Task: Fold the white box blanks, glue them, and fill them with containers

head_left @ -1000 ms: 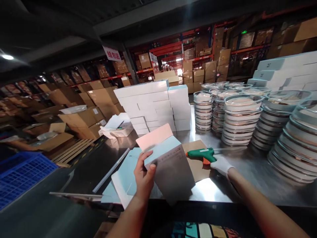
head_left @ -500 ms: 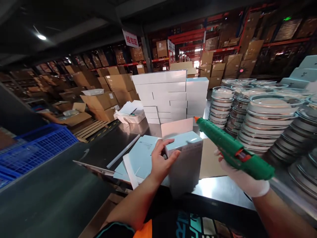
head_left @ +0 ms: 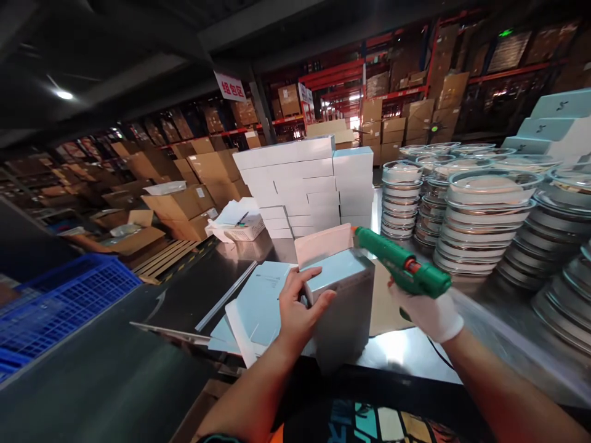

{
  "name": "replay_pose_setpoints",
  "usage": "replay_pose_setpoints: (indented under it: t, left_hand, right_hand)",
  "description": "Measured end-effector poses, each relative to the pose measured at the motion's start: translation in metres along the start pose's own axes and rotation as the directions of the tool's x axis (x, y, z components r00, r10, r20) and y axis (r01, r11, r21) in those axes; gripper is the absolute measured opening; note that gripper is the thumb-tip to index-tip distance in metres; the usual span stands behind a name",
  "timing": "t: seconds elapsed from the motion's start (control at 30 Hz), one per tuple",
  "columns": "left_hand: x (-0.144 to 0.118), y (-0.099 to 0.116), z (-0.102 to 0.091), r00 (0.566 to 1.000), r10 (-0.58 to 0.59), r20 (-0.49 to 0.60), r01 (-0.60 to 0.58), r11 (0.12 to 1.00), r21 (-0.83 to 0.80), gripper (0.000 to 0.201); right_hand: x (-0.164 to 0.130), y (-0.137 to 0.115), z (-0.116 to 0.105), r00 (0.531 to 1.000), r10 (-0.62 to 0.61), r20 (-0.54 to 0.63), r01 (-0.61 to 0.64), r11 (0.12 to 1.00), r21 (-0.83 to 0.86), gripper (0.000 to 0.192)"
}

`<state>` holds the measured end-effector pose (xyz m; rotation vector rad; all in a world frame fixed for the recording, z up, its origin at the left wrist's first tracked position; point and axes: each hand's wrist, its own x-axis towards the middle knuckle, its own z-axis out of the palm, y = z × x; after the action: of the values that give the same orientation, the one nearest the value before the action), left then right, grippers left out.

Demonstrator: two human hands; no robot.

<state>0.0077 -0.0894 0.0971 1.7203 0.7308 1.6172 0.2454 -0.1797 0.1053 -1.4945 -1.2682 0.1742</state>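
A pale blue and white carton (head_left: 346,314) stands upright at the table's front edge, its far flap raised. My bare left hand (head_left: 298,307) grips the carton's left side, thumb on the near face and fingers over the top. In my white-gloved right hand (head_left: 427,311) is a green hot glue gun (head_left: 399,261), its orange nozzle at the right end of the raised flap; I cannot tell whether it touches. Flat pale blue cardboard blanks (head_left: 263,298) lie left of the carton. A cable hangs below my right hand.
White boxes (head_left: 305,184) are stacked behind the carton. Several stacks of lidded glass dishes (head_left: 482,227) stand on the right. A white basket (head_left: 244,229) with papers and a pen sits at the back left. A blue crate (head_left: 69,307) is at far left.
My right hand has brought the glue gun left and inward, its nozzle now at the flap's right end. My left hand keeps its hold on the carton. The view has shifted slightly.
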Motion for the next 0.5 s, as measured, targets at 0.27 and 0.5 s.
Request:
replay_pose_setpoints:
  t: [0.27,0.5]
  left_hand:
    - [0.005,-0.006,-0.007,0.980,-0.201,0.002,0.198,0.963,-0.184,0.062]
    - [0.005,-0.007,0.006,0.966,-0.237,0.101,0.253,0.948,-0.196,0.068]
  right_hand:
    - [0.011,0.086,-0.018,0.725,0.678,0.123,-0.689,0.715,0.120,0.044]
    - [0.014,0.054,-0.021,0.921,0.390,-0.009,-0.390,0.921,-0.004,0.036]
